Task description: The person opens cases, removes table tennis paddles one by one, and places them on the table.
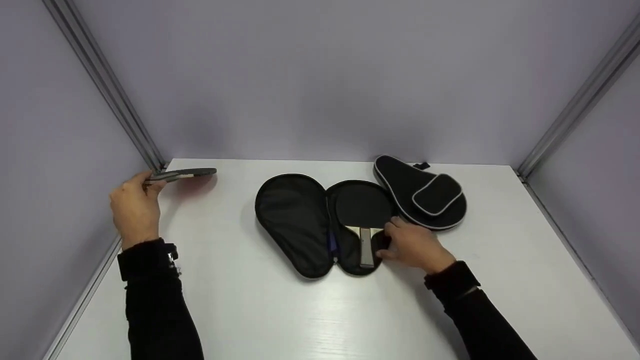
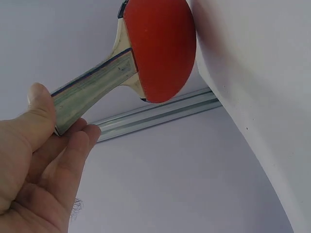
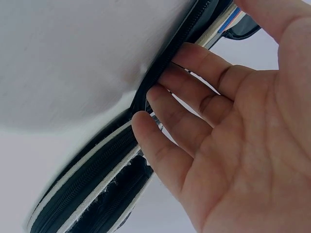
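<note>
My left hand [image 1: 136, 207] pinches a table tennis paddle [image 2: 163, 48] by the end of its handle [image 2: 95, 92], between thumb and fingers. In the left wrist view its red side shows and its edge is close to the table. An unzipped black paddle case [image 1: 295, 225] lies spread open in the middle. Inside its right half rests a second paddle [image 1: 366, 205], black face up, handle toward me. My right hand [image 1: 417, 245] is at the right edge of that half, beside the handle. In the right wrist view its extended fingers [image 3: 180, 126] touch the case's zippered rim [image 3: 167, 63].
Another black case [image 1: 415, 185] with white piping and a small pocket [image 1: 437, 195] lies at the back right, against the open case. Pale walls [image 1: 320, 80] enclose the white table [image 1: 240, 310] at the back and both sides.
</note>
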